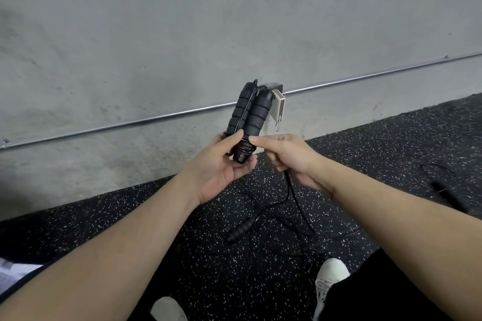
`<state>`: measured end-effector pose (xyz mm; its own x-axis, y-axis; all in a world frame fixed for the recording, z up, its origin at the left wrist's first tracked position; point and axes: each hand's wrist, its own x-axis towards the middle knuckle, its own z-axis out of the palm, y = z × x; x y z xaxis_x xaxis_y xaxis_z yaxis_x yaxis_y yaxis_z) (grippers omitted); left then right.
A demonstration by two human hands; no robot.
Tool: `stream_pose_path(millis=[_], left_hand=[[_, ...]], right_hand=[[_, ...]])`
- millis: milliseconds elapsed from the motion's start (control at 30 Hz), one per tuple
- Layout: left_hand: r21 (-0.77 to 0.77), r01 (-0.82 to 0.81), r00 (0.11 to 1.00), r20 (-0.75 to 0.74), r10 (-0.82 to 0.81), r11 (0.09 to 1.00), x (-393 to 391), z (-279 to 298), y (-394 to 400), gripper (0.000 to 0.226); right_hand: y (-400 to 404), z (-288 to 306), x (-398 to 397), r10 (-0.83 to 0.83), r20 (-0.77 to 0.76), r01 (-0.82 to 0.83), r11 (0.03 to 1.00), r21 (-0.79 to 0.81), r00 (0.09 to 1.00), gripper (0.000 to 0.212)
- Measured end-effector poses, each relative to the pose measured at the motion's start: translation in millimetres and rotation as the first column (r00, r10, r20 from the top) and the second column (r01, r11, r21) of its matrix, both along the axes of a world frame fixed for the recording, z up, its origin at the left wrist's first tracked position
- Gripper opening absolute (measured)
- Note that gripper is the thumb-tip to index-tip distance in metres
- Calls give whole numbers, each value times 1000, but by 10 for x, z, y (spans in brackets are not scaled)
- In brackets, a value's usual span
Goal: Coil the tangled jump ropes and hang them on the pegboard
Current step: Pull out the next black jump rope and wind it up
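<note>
A gym: speckled rubber floor (234,281), bare concrete wall (234,21), jump ropes (260,219)

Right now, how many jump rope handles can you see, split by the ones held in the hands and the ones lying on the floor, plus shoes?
Handles held upright side by side in the left hand: 2, left handle and right handle
Handles lying on the floor: 2, one near the middle, one at far right
White shoes: 2, and
Total: 6
</note>
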<state>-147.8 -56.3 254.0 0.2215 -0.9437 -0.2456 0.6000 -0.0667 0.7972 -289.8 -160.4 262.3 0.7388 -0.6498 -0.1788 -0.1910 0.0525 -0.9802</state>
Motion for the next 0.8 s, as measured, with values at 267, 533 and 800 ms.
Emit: stream_pose_path(millis=[267, 533, 800], left_hand=[[-15, -285, 931, 235, 280, 959, -160, -34, -78, 29], [33, -415, 905, 121, 408, 909, -38, -20, -93, 26], [114, -330, 922, -173, 346, 937, 243, 50, -57, 23]], right_hand=[[62, 22, 46, -62, 66, 60, 998, 22, 996, 18], [92, -77, 74, -56, -100, 28, 965, -262, 993, 37], [109, -133, -51, 227, -101, -249, 871, -424, 968, 23]])
